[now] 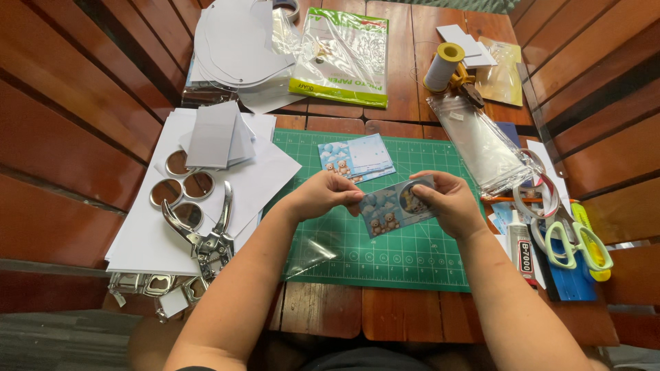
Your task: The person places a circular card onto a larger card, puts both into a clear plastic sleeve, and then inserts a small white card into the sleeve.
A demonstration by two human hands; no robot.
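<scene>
A small blue printed card with teddy bears is held above the green cutting mat. My left hand pinches its left edge. My right hand grips its right end, thumb pressed on a round picture piece on the card. Behind the hands, a second printed card and a pale card lie on the mat. A scrap of clear film rests on the mat near my left forearm.
White sheets with round holes and a metal punch tool lie left. Clear bags, tape rolls, a glue tube and green-handled scissors sit right. Photo paper pack and a thread spool are at the back.
</scene>
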